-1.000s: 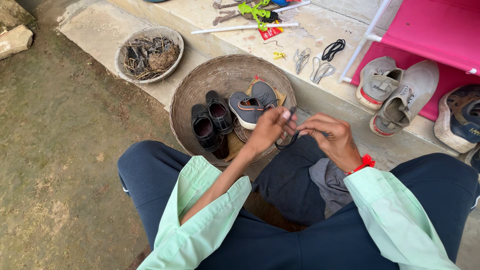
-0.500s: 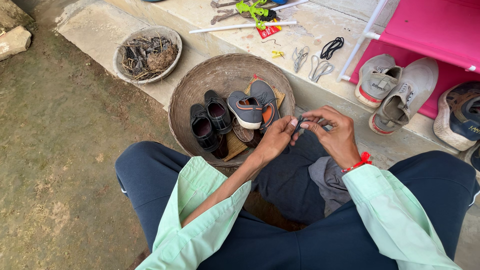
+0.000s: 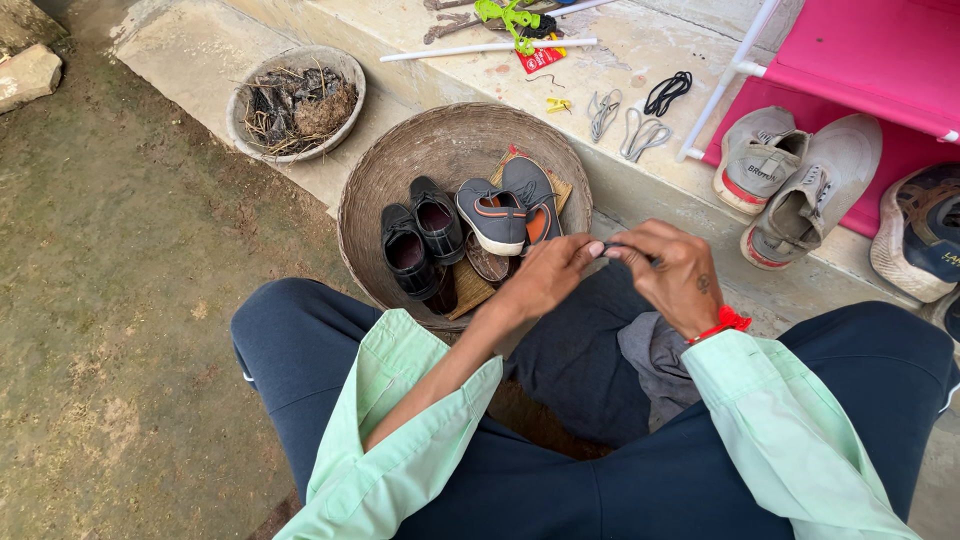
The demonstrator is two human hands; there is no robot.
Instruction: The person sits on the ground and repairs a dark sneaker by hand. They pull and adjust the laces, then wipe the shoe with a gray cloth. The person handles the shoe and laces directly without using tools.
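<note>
My left hand (image 3: 545, 275) and my right hand (image 3: 678, 278) meet fingertip to fingertip over my lap. Together they pinch a thin dark lace end (image 3: 622, 248); I cannot tell how it is attached. Under the hands a dark grey shoe (image 3: 575, 360) lies between my knees, its lighter grey part toward the right. A red thread (image 3: 728, 322) circles my right wrist. Just beyond the hands stands a round woven basket (image 3: 400, 160) holding a pair of black shoes (image 3: 420, 235) and a pair of grey slip-on shoes (image 3: 505, 205).
A smaller bowl of dry twigs (image 3: 295, 100) sits on the concrete step at the left. Loose laces (image 3: 640, 125) and a white stick (image 3: 490, 48) lie on the step. Grey sneakers (image 3: 800, 190) rest by a pink rack (image 3: 870, 60) at the right. Dirt ground lies to the left.
My left hand has come down from the basket's edge toward the right hand, and both now pinch the lace closer together over the lap.
</note>
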